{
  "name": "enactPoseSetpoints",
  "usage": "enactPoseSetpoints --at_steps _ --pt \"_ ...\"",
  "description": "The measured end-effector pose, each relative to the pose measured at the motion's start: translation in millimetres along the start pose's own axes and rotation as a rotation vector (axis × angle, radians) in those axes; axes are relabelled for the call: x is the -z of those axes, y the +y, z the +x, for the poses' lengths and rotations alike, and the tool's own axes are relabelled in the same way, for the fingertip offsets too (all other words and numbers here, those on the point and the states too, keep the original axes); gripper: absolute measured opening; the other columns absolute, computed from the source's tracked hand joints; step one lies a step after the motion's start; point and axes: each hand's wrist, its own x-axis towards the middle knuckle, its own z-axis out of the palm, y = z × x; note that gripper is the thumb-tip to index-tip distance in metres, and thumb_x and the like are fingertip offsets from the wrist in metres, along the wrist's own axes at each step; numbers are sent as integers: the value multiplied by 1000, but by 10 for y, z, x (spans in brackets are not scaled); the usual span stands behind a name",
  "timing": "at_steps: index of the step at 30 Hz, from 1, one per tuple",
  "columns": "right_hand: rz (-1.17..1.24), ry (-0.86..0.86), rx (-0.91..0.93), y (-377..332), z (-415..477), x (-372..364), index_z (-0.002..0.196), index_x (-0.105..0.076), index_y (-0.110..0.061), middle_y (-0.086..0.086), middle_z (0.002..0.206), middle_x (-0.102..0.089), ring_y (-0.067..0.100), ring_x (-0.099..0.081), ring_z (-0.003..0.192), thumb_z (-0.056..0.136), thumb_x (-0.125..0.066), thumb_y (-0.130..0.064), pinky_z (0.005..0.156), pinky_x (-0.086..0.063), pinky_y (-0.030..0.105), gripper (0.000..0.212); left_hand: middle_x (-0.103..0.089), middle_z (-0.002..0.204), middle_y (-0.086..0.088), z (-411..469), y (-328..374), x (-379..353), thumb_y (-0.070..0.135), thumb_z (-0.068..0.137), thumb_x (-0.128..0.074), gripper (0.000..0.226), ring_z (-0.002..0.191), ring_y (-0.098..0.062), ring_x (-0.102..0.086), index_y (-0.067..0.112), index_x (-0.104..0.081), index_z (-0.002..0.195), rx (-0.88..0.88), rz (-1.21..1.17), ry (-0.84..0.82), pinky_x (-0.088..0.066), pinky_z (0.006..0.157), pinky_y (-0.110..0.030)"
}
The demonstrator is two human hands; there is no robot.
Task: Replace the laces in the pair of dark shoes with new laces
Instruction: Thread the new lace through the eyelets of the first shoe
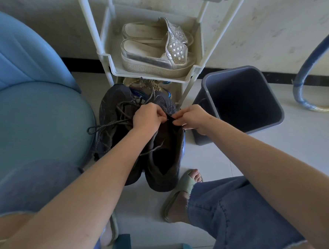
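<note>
Sitting beside the blue chair [35,107], the person is working over the pair of dark shoes, which are standing side by side on the floor [215,162] with their toes pushed up against the bottom of the white rack [106,57]. On the left shoe [113,100] a speckled lace [102,127] is lying in slack loops, its end trailing off toward the chair; any tug on the pair is likely to be dragging that loose end under a sole or tangling it with the strand crossing the neighbouring shoe. The left hand [146,117] is curling its fingers and pinching one end of a short dark strip [171,118] at the throat of the right shoe [162,180]. Whether that strip is the tongue or a lace end is too small to tell. The right hand [193,117] is pinching the other end, thumb and fingers closed on it, so both hands are pulling on the same small piece. In my judgement the risk is lying there: neither hand is steadying the shoe itself, so a firm pull could be tipping it, sliding it into the rack, or letting the strip slip from the fingertips. Further right, the grey bin [242,102] is standing open and close by, and a freed lace could be dropping in unnoticed.
</note>
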Motion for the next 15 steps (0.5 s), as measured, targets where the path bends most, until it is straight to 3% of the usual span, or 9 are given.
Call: enactPoseSetpoints --at_steps 5,10,15 --pt "4 -17 14 1 -1 6 102 -71 -5 8 99 -64 13 -61 78 82 -68 3 68 -54 20 22 -72 94 -3 -37 26 -106 21 87 -66 10 92 -20 -65 20 -73 93 56 -11 97 -51 83 -36" --pt "9 -25 25 10 -13 10 100 -71 -7 9 102 -65 12 -61 77 82 -68 4 63 -53 18 21 -71 97 1 -39 30 -140 22 89 -64 12 93 -19 -64 20 -73 96 91 -80 153 -48 75 -31" --pt "-21 -15 31 -5 -15 6 98 -70 -6 7 98 -64 11 -60 73 82 -68 3 64 -53 19 19 -71 96 0 -48 39 -147 23 88 -65 11 93 -19 -64 19 -73 96 78 -56 147 -51 78 -33"
